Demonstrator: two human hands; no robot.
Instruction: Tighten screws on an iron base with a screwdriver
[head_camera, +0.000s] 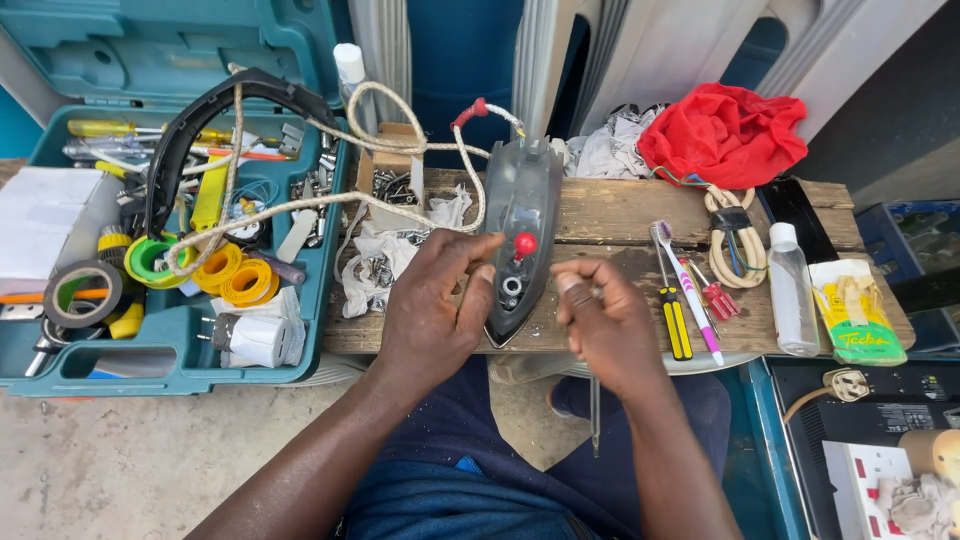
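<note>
Both hands at wooden bench's (620, 215) near edge — left hand (428, 318) clasps grey plastic iron housing (520, 235), rigid, light; right hand (605, 325) pinches something small, unidentifiable.

Dark grey iron body (520, 215) bore a red knob (525, 243), teal toolbox (180, 330), red cloth (725, 132), yellow-handled screwdriver (677, 322), pink-and-white toothbrush (686, 292), cream braided cord (400, 145), yellow tape rolls (240, 278)

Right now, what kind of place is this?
Probably a small repair bench outdoors: a left hand steadies an opened iron on a plank table, beside a toolcase and screwdrivers.
</note>
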